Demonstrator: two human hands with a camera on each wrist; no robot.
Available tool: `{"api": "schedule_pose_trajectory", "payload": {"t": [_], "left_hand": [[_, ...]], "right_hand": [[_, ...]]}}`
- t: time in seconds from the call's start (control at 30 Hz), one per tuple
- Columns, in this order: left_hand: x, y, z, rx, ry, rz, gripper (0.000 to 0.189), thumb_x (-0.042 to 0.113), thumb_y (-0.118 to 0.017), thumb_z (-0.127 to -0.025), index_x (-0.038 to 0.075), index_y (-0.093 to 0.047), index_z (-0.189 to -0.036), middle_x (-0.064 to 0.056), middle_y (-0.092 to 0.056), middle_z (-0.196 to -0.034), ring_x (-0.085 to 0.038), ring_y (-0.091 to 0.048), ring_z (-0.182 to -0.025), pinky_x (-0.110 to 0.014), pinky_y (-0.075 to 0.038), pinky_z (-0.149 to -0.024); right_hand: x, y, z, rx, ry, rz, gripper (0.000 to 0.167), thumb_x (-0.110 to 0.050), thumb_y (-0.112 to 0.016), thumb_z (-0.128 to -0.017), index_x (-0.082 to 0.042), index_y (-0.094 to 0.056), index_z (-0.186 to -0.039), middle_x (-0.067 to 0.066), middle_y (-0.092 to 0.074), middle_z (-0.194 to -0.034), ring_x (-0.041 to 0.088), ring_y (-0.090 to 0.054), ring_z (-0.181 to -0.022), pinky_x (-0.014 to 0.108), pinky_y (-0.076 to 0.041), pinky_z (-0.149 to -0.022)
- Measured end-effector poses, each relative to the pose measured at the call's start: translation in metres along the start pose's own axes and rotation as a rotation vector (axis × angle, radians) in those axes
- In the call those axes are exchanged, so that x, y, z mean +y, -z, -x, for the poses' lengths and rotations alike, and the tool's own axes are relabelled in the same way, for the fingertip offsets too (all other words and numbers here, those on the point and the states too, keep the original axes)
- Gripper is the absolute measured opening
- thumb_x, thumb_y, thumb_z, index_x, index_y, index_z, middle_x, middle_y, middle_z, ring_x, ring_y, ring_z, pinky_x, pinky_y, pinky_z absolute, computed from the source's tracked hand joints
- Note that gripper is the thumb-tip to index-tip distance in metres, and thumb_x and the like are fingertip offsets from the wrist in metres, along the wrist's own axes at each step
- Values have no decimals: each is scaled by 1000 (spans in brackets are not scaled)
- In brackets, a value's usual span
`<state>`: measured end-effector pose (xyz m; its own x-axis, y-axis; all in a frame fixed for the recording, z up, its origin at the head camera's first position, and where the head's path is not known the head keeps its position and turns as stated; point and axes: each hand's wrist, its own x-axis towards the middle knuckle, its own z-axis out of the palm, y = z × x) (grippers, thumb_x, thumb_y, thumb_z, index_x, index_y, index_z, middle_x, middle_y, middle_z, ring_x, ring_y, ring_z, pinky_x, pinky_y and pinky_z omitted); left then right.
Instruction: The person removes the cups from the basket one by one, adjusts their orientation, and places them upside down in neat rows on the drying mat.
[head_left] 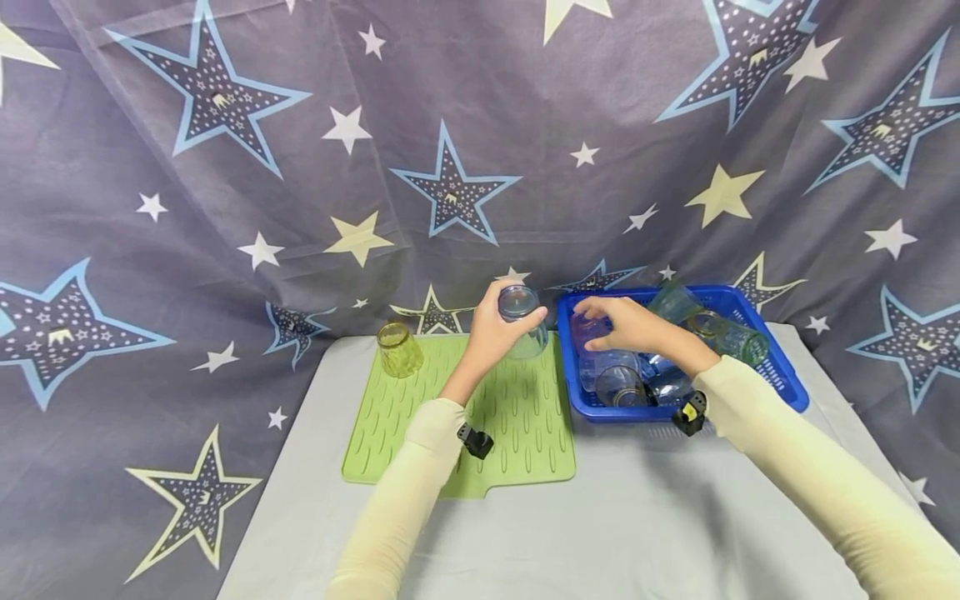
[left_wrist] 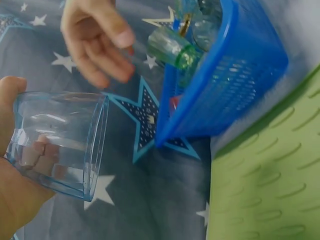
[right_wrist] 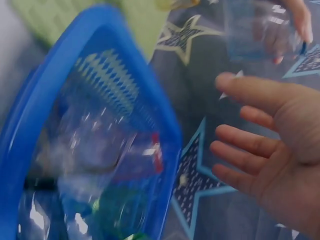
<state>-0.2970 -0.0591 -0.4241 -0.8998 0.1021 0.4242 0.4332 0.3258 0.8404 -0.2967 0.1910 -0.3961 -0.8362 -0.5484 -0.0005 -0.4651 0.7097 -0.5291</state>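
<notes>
My left hand point(head_left: 495, 323) grips a clear bluish drinking glass point(head_left: 529, 340) by its base, above the right part of the green drying mat point(head_left: 450, 442). In the left wrist view the glass point(left_wrist: 60, 142) has its wide rim turned away from the palm. Over the left side of the blue basket point(head_left: 787, 385) hovers my right hand point(head_left: 626, 323), its fingers loosely spread and holding nothing. Beneath it lie several glasses, among them a clear glass point(head_left: 621, 385) and a green glass point(head_left: 742, 343). In the right wrist view the right hand point(right_wrist: 270, 145) is apart from the basket.
A yellow-green glass point(head_left: 401, 350) stands on the mat's back left corner. The mat and the basket sit side by side on a table with a pale cloth point(head_left: 600, 533). Close behind hangs a grey star-patterned curtain point(head_left: 517, 100).
</notes>
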Motion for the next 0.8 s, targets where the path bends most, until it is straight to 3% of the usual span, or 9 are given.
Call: {"api": "schedule_pose_trajectory", "payload": {"t": [0.23,0.5,0.8], "left_hand": [[-14,14,2,24,49,10,61,24,-85,-82,2,-57,-132,-13,-67,-122,-28,-66,-110,-44,-54,-97],[-34,30,2,54,95,-1,61,24,-84,-84,2,-55,-132,-15,-66,-122,-31,-65,-111,-45,-54,-98],[-56,44,3,78,164,-1,64,21,-83,-86,0,-49,-137,-18,-61,-127,-33,-62,-116,-46,-53,-99]], "right_hand": [[29,3,2,-117,-66,135,53,-6,-75,-89,4,-57,-138,31,-61,-135,48,-57,-127,57,-53,-99],[51,0,2,-200,-103,133,55,-3,-76,-87,6,-57,-137,34,-58,-136,50,-56,-127,54,-56,-94],[60,-12,5,-291,-113,150,60,-4,-78,-86,8,-54,-139,36,-58,-134,49,-61,-117,45,-60,-83]]}}
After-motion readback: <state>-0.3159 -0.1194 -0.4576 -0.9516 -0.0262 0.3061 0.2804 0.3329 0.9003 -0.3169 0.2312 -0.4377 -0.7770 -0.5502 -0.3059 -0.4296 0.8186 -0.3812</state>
